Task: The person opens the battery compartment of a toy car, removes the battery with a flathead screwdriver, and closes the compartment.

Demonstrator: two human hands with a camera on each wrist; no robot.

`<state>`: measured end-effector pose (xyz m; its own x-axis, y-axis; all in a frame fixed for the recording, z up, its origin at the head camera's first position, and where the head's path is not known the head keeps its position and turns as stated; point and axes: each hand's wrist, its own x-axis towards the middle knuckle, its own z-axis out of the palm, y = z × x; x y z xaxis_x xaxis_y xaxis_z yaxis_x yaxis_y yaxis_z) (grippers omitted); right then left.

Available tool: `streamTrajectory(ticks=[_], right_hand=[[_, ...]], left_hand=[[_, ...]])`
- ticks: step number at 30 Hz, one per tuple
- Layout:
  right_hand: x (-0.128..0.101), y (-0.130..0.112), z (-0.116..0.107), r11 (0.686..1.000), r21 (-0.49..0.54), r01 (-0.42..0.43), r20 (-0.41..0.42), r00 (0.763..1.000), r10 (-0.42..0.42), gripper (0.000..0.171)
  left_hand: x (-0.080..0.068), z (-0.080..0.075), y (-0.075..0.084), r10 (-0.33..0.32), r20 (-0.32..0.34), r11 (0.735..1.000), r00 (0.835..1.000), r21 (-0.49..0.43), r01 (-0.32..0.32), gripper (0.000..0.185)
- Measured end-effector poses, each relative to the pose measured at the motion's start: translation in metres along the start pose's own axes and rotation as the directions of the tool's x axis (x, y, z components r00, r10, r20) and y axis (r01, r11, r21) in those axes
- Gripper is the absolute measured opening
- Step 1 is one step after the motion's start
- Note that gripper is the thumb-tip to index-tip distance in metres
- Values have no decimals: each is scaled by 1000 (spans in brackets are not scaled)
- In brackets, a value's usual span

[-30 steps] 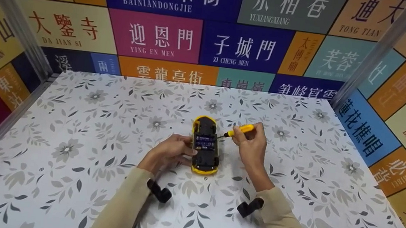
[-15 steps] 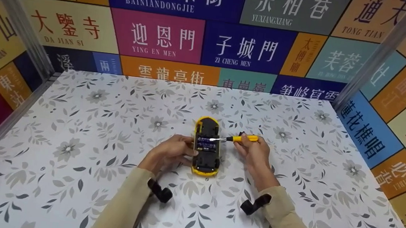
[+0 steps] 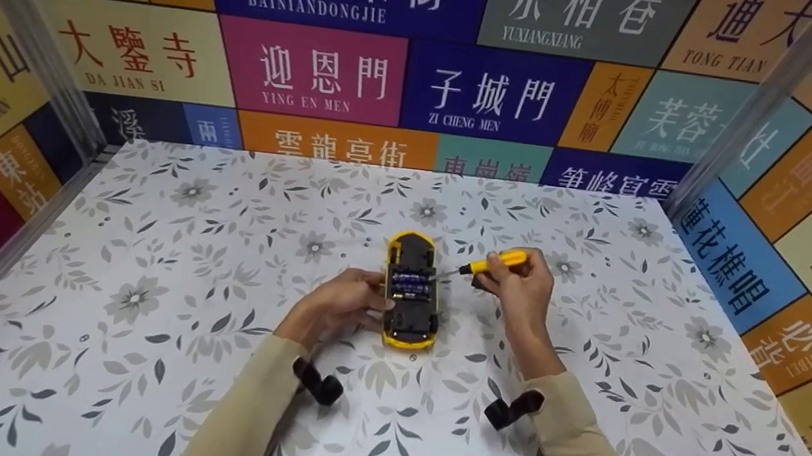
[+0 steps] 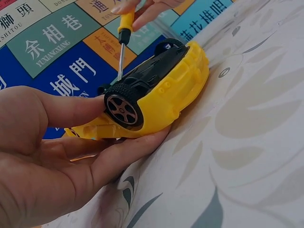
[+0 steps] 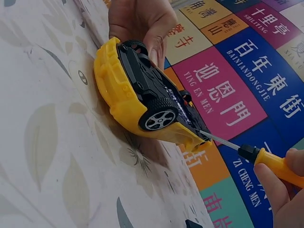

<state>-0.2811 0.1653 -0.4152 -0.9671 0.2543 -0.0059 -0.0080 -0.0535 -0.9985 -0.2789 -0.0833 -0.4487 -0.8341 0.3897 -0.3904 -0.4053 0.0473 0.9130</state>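
Note:
A yellow toy car [image 3: 410, 319] is held belly up, its black underside facing me in the head view. Purple batteries [image 3: 411, 285] lie in the uncovered compartment midway along it. My left hand [image 4: 57, 147] grips the car from the left, thumb by a wheel [image 4: 122, 109] and fingers under the yellow body. My right hand [image 3: 526, 290] pinches the yellow handle of a screwdriver [image 5: 274, 165]. The screwdriver's metal tip is right at the compartment's right edge. Below the right fingers a small dark piece [image 3: 479, 284] shows, mostly hidden.
A white tablecloth [image 3: 134, 373] with grey flowers and leaves covers the table. Behind and beside it stand panels [image 3: 309, 70] of coloured name signs, with clear posts [image 3: 751, 106] at the corners. Each wrist bears a black camera mount [image 3: 318, 383].
The screwdriver first swung level with its tip over the batteries, then tilted back to the compartment's right edge. The right hand is now further right. The left hand and car stay nearly still.

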Motion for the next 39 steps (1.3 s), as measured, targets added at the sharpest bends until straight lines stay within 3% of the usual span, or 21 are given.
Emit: streamTrajectory(ticks=[15,22,25,29,39], right_hand=[[-6,4,6,998,-33,50,2,999,-50,22],[-16,3,13,980,-98,171,35,985,-168,21],[-25,0,17,928,-240,287,56,958,-282,22],[-34,-2,24,815,-385,433,97,897,-431,23],[-38,6,39,637,-423,644,191,751,-633,23]], left_hand=[[-2,0,-3,20,9,1000,1000,-2,-20,58],[-2,0,-3,16,1,1000,1000,0,-16,57],[-3,0,-2,16,0,1000,1000,-15,-15,57],[-3,1,0,10,-7,1000,1000,-29,-11,58],[-1,4,-1,22,-33,999,999,-48,-23,59]])
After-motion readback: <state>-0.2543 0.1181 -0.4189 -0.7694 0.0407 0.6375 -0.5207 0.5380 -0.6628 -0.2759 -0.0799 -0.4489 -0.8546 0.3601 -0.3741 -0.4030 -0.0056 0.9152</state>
